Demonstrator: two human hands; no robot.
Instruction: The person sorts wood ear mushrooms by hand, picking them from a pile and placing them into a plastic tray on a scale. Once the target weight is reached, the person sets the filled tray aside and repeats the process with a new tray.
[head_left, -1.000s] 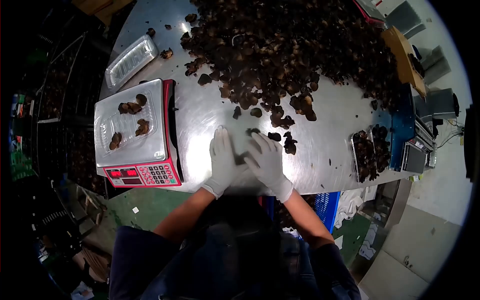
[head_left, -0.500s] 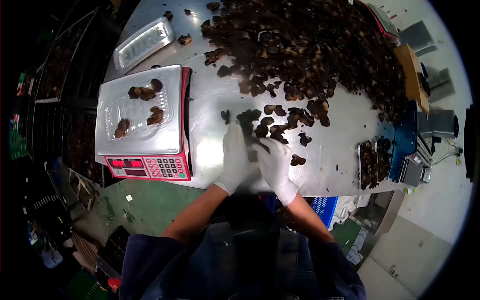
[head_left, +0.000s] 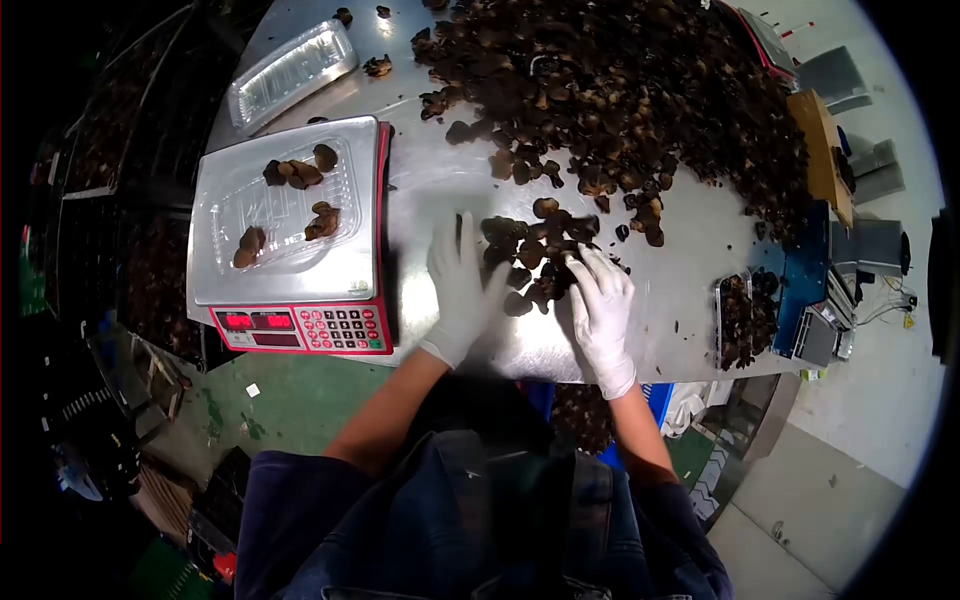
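My left hand [head_left: 460,290], in a white glove, is spread beside the left edge of a small group of dark mushroom-like pieces [head_left: 535,245] on the metal table [head_left: 650,330]. At the group's right side, my gloved right hand [head_left: 602,305] has its fingers apart, the fingertips touching the pieces. Left of my hands stands a red and silver scale [head_left: 290,285] with lit red digits. On its plate rests a clear plastic tray [head_left: 275,215] holding several brown pieces.
A large heap of dark pieces [head_left: 620,90] covers the table's far side. An empty clear tray [head_left: 292,75] lies beyond the scale. A filled clear tray [head_left: 735,320] stands at the right, near a blue container [head_left: 808,265] and a cardboard box [head_left: 820,150].
My right hand has moved right and its fingers have spread. My left hand has shifted slightly left and opened wider. The loose pieces now lie closer together between my hands.
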